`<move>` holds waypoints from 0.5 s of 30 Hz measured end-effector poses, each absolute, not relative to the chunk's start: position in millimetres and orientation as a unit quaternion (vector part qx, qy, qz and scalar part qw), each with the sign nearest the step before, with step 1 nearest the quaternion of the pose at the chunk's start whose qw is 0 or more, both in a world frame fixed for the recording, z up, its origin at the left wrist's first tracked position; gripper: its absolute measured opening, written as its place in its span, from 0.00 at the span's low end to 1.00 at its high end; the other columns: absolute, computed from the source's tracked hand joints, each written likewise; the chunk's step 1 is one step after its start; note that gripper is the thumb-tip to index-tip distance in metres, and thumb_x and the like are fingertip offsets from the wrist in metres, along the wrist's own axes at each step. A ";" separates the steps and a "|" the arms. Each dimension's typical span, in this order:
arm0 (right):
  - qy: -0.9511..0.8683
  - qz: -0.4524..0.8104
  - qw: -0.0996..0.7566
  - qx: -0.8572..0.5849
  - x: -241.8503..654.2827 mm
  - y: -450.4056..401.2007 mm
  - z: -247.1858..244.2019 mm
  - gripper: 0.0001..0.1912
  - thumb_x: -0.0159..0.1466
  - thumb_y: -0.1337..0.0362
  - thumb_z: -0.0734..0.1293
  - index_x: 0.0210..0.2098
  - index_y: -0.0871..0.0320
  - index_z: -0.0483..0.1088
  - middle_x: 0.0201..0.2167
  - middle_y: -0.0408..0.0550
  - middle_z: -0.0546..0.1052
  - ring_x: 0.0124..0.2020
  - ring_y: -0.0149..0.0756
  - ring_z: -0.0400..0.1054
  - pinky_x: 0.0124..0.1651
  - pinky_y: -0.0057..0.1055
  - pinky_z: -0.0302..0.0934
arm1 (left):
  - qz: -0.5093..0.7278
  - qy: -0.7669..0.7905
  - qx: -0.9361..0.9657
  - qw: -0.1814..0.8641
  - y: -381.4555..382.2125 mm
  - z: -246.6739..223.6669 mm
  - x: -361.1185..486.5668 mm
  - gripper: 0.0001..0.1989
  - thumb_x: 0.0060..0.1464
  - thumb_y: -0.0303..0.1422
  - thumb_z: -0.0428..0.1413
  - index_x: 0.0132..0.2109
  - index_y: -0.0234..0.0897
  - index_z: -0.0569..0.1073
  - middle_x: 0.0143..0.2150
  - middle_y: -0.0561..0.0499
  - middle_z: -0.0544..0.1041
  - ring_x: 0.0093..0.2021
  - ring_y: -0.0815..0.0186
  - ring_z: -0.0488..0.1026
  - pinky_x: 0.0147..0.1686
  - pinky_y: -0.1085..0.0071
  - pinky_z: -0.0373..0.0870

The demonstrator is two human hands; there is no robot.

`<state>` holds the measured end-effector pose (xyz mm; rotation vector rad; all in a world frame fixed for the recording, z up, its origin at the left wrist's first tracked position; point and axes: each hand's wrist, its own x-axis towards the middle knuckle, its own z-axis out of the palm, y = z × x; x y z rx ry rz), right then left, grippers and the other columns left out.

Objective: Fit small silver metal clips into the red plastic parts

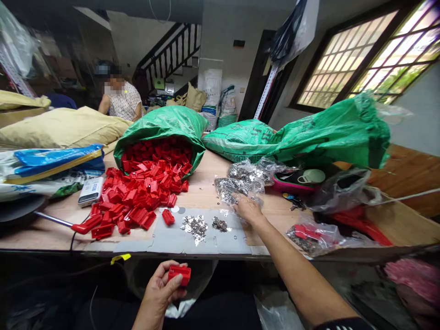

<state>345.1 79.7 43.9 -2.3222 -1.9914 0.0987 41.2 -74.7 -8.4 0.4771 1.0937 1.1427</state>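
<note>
Below the table's front edge, my left hand point(164, 288) is closed around a small red plastic case point(180, 275). It has an open compartment facing up. Across the table my right hand point(248, 209) reaches out, its fingers closed at the near side of a clear plastic bag point(227, 189) of small metal pieces; the fingertips are partly hidden. On a grey mat point(165, 238) between the hands lie a pile of flat silvery pieces point(195, 227) and a smaller pile of metal parts point(220, 224). One loose red case point(168, 217) sits beside them.
A green sack point(165, 120) spills many red cases point(137, 197) over the left side. More green sacks point(309, 135) lie behind. A pink-rimmed case point(292, 183) and a bag with red pieces point(312, 236) are at right. A person point(123, 98) sits beyond the table.
</note>
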 end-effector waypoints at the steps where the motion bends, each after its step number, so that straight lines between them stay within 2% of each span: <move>1: -0.652 0.028 0.031 -0.757 343.5 80.9 43.8 0.26 0.62 0.63 0.64 0.59 0.51 0.62 0.57 0.52 0.67 0.52 0.46 0.65 0.51 0.37 0.57 | 0.508 0.487 0.213 0.677 -74.8 -8.5 41.6 0.27 0.29 0.36 0.71 0.38 0.35 0.70 0.39 0.41 0.81 0.29 0.60 0.78 0.22 0.69 0.75; 10: -0.653 0.011 -0.005 -0.757 338.0 82.9 44.1 0.25 0.63 0.62 0.62 0.59 0.55 0.61 0.57 0.56 0.66 0.53 0.48 0.65 0.52 0.36 0.57 | 0.507 0.489 0.212 0.677 -75.0 -13.0 40.6 0.28 0.29 0.37 0.71 0.38 0.35 0.69 0.39 0.41 0.81 0.29 0.61 0.77 0.22 0.69 0.75; 15: -0.667 0.021 -0.022 -0.745 333.9 83.9 44.3 0.26 0.65 0.56 0.60 0.62 0.49 0.58 0.57 0.53 0.67 0.52 0.45 0.65 0.50 0.34 0.59 | 0.507 0.491 0.211 0.676 -75.4 -13.7 41.6 0.27 0.29 0.37 0.71 0.38 0.35 0.69 0.39 0.41 0.81 0.29 0.60 0.77 0.22 0.70 0.74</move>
